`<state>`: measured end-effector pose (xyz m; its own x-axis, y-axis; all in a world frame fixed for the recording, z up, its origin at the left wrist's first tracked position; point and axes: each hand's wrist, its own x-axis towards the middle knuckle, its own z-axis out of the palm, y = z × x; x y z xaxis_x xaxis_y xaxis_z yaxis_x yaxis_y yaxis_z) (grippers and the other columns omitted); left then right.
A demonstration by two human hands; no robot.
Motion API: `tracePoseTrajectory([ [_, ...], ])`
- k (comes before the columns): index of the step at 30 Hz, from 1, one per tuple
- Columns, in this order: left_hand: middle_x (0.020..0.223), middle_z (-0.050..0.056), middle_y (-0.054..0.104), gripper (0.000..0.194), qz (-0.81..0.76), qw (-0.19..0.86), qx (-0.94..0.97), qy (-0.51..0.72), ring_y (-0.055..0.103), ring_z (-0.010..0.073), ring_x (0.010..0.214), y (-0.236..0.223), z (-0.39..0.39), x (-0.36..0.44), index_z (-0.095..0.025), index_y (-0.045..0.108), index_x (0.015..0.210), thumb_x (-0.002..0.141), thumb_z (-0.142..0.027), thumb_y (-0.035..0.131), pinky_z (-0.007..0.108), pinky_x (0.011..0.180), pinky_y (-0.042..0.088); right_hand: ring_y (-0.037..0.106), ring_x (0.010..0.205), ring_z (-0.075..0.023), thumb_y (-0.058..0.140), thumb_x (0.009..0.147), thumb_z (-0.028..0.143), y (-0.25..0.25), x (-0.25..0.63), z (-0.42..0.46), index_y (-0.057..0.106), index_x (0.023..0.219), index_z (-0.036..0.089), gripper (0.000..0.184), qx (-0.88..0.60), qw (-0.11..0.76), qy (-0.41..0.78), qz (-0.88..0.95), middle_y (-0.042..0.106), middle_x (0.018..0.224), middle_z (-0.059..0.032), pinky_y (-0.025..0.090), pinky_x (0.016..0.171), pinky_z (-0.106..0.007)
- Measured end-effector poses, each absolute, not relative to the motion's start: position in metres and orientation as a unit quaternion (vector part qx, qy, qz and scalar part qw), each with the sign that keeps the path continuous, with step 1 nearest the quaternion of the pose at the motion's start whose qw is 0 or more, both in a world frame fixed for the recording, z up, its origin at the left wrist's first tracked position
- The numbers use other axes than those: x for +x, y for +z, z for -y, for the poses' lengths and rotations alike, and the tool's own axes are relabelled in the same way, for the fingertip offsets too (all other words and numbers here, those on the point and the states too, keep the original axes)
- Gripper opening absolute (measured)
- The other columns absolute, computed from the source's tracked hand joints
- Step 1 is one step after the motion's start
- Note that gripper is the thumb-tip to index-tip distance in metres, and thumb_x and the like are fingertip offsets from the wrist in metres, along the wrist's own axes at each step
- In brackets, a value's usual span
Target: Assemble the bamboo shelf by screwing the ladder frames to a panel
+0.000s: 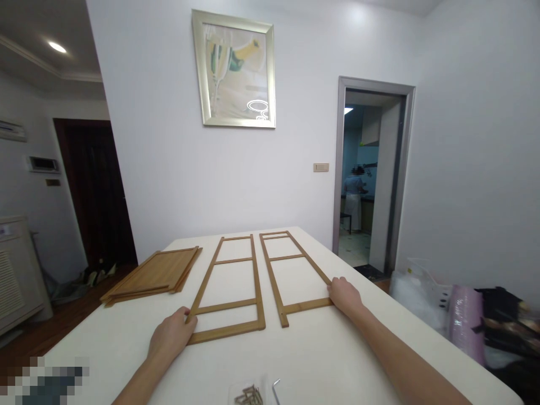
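Two ladder-like wooden frames lie side by side on a white table [320, 360]. My left hand [172, 336] is closed around the near left side rail of the left wooden frame [257, 284]. At the right wooden frame [273, 281], my right hand [346, 297] grips the outer rail where the near crossbar meets it. A narrow gap separates the two frames. Close to the table's near edge are screws [248, 395] in a clear plastic bag or tray, cut off by the picture's bottom. Beside them rests an L-shaped hex key [276, 385].
Several wooden panels [156, 273] are stacked at the table's left. Beyond the far edge stands a white wall with a framed picture [238, 70]. A person [353, 197] stands past the doorway [341, 169]. Pink wrapped material [464, 323] and bags lie to the right.
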<state>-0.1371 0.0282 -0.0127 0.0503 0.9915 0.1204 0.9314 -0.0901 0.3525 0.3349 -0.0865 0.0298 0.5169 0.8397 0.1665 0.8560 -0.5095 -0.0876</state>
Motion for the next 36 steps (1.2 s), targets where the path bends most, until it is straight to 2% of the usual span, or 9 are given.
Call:
tracePoseTrajectory([
  [36,0.089,0.011,0.074,0.039,-0.662,0.075,0.731,0.148,0.068,0.0325,0.094,-0.011,-0.0269,-0.1373,-0.021,0.062,0.103,0.086,-0.046,0.037,0.037,0.076,0.047,0.062,0.099,-0.0279,0.035,0.095,0.027,0.0302,0.336,0.0869,0.062,0.107,0.009,0.034,-0.864,0.082,-0.03,0.496,0.059,0.11,-0.018,0.044,0.079,-0.036],
])
